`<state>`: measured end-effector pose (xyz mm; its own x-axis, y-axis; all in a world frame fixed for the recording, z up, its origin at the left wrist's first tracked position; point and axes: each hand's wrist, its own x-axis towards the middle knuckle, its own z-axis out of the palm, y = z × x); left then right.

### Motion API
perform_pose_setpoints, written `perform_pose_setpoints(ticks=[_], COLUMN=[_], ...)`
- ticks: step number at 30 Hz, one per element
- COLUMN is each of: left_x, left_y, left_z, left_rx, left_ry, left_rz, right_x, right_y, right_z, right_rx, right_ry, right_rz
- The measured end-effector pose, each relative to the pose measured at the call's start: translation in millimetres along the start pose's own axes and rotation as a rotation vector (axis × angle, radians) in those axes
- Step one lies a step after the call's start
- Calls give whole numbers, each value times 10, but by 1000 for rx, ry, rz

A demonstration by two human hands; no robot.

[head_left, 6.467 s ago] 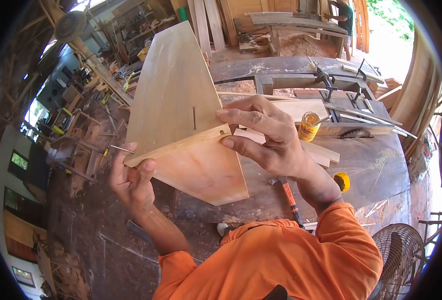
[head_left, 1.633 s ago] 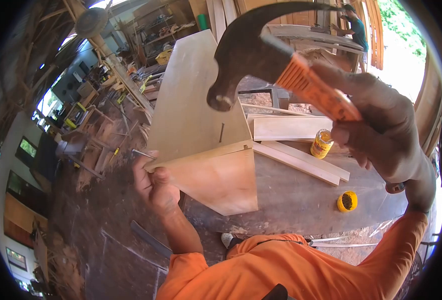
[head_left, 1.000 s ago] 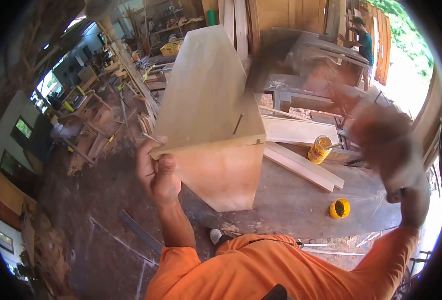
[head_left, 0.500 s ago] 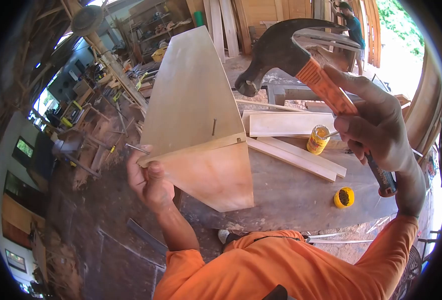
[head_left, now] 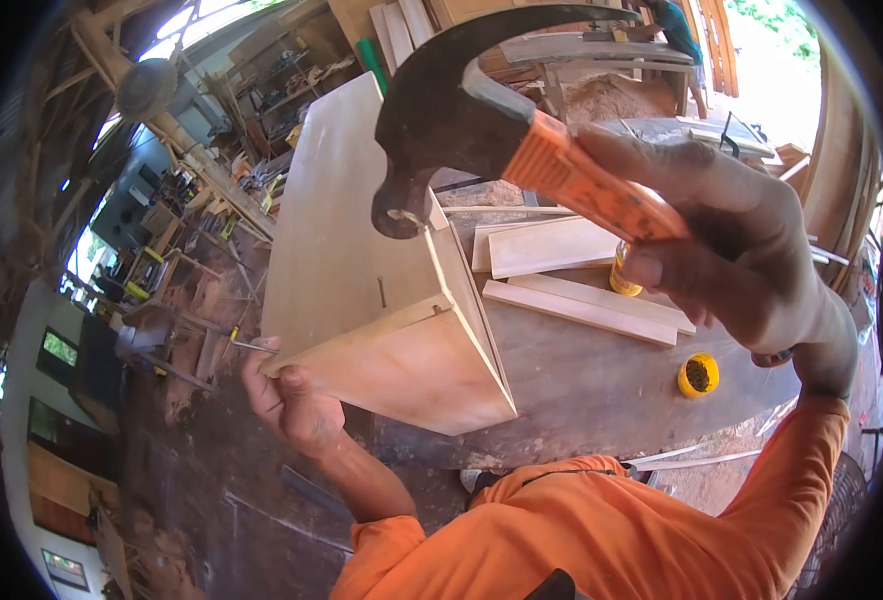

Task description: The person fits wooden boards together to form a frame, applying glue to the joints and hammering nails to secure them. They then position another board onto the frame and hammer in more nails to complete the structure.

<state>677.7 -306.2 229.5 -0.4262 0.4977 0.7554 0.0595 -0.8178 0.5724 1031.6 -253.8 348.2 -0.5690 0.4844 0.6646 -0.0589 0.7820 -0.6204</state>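
Note:
A pale wooden box (head_left: 337, 215) is tilted up over the workbench. My left hand (head_left: 307, 412) is closed on its lower left corner, thumb on the near end panel (head_left: 402, 370). A nail (head_left: 255, 346) juts out sideways at those fingers. Another nail (head_left: 382, 292) stands partly out of the box's broad side, near the edge. Raised on the right, my right hand (head_left: 737, 220) is wrapped round the orange grip of a claw hammer (head_left: 462, 120). The hammer head is in front of the box's upper right part; its lower handle is mostly hidden by my hand.
Wooden boards (head_left: 587, 310) lie on the workbench (head_left: 562, 380) to the right. A yellow jar (head_left: 622, 272) is partly behind my right hand. A yellow cap (head_left: 699, 375) with dark bits inside sits nearer. Another person (head_left: 680, 40) stands at the far right.
The hammer has moved left and closer, now overlapping the box. The box has turned and shifted slightly left and down, so its right side shows more.

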Motion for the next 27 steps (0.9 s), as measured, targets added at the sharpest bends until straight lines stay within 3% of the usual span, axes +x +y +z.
perform_pose_setpoints(ticks=[5,10,17,22,27], left_x=[-34,-20,-48,-48,-38], left_y=[-36,-58,-68,-77,-10], left_z=[-120,-51,-111,-151,-81], left_rx=[11,17,38,19,0], left_ry=[-55,-32,-50,-36,-34], left_rz=[-23,6,-28,-2,-43], right_x=[118,159,185,109,175], right_y=[-114,-70,-185,-163,-160], right_z=[132,162,79,178,63], right_rx=[148,107,-34,4,-46], right_ry=[-32,-98,130,-85,159], right_rz=[92,183,303,336,311])
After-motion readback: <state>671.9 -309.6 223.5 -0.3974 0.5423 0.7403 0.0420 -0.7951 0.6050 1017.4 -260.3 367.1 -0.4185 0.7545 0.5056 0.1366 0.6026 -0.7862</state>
